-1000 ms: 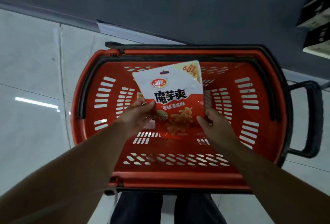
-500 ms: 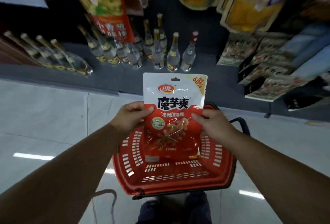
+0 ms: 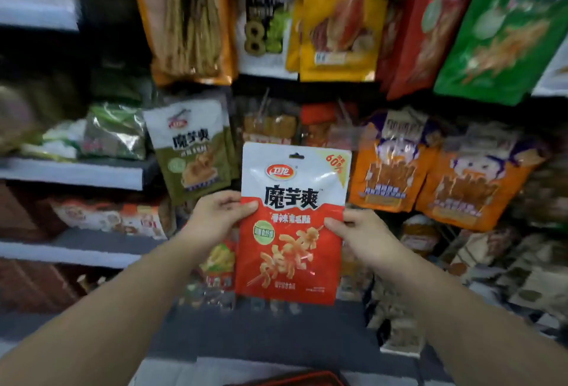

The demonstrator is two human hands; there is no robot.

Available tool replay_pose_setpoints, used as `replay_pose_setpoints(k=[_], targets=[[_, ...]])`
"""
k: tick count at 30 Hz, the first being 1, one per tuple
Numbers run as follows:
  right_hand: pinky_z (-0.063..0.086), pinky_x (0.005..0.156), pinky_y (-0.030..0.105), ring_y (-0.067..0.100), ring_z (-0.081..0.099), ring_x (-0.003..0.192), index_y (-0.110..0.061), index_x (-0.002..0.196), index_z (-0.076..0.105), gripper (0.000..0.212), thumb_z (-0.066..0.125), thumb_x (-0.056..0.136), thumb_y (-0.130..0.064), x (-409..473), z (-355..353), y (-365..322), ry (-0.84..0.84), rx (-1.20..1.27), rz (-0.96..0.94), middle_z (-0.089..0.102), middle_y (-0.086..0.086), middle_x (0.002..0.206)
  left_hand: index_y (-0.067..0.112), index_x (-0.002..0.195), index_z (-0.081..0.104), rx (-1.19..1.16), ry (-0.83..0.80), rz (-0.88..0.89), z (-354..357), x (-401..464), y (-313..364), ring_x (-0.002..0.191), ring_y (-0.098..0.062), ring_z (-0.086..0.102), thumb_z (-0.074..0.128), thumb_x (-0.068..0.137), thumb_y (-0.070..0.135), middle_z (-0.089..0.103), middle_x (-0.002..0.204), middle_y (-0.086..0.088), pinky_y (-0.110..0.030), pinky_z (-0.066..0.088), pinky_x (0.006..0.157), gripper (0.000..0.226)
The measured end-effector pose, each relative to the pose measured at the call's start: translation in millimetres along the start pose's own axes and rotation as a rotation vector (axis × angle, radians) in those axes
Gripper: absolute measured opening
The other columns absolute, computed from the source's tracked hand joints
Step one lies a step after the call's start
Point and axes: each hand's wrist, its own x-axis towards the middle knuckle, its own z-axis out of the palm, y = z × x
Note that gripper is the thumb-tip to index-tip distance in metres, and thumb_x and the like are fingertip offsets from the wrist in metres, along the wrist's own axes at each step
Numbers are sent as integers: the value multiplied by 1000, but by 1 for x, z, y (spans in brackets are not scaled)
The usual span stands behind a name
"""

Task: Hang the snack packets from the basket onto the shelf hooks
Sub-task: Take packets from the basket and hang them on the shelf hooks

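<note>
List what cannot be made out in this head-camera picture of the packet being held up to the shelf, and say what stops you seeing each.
- Shelf hooks: none clearly visible; hanging packets and blur cover them.
- Basket: only a red rim shows, cut off by the bottom edge.
- Goods behind the red packet: hidden by it.
- Top-row packets: motion-blurred, print unreadable.
- Fingers of the left hand and right hand behind the packet: hidden.

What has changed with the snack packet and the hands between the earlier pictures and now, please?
The red and white snack packet has been lifted out of the red basket and raised in front of the hanging packets on the shelf; it is not yet on a hook. The view has tilted up from floor to shelf, leaving only the basket's rim visible. Unchanged: the left hand and right hand still pinch the packet's side edges, printed face toward the camera.
</note>
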Motion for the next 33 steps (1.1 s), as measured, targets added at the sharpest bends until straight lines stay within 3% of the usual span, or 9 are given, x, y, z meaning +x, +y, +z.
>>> replay_pose_setpoints(k=[2,4,9,13,14,18,21,27,33], targets=[[59,65,24,9,72,73,-9,96,71,15,57,95,-15,-7,-17,-47,13,-11,-65,74,4,93,6,90,66,-17,-16,56,-3,-1,52,80,-26,73,74,82,16,75,88,-11,-47,57,81,15],[60,75,33,17,73,81,-9,91,72,16,58,94,-16,-14,-33,-86,55,-12,-106,76,5,90,3,94,66,-18,-32,108,-1,-3,98,85,-29,73,74,82,15,74,92,-16,-46,57,82,19],[58,69,34,18,72,77,-14,84,74,14,62,91,-12,-21,-66,-145,199,3,-239,76,2,83,2,95,67,-60,-49,219,17,1,174,87,-39,71,74,82,14,72,93,-24,-56,56,82,19],[54,59,27,16,68,69,-8,86,75,14,61,91,-8,-19,-99,-170,262,5,-308,76,8,82,4,86,69,-19,-58,318,41,8,212,66,-27,73,71,85,11,74,74,-12,-32,55,53,8],[51,54,23,13,68,65,-8,86,74,14,61,91,-9,-18,-107,-174,271,8,-314,76,6,81,3,85,68,-16,-56,321,48,9,219,64,-27,72,70,85,10,74,73,-13,-33,56,51,7],[60,65,33,20,73,77,-13,92,72,14,59,93,-16,-9,-141,-179,286,76,-300,76,2,83,2,88,69,-3,-66,326,79,21,243,82,-42,70,73,83,12,74,82,-19,-61,54,78,12],[58,62,28,19,73,77,-14,92,71,13,58,94,-15,2,-171,-178,322,131,-304,76,2,83,3,88,68,21,-92,331,112,30,261,85,-38,71,72,85,14,74,85,-17,-58,55,80,12],[58,71,35,20,73,77,-13,93,73,16,58,94,-17,22,-236,-189,427,142,-393,76,3,86,2,83,66,7,-78,379,177,48,294,77,-22,73,69,88,15,74,82,-12,-46,61,71,14],[58,79,40,16,73,81,-20,98,71,16,56,95,-26,38,-266,-211,402,137,-476,76,-2,90,0,97,64,-35,17,441,201,64,313,74,-23,68,66,90,22,72,89,-15,-48,59,76,24]])
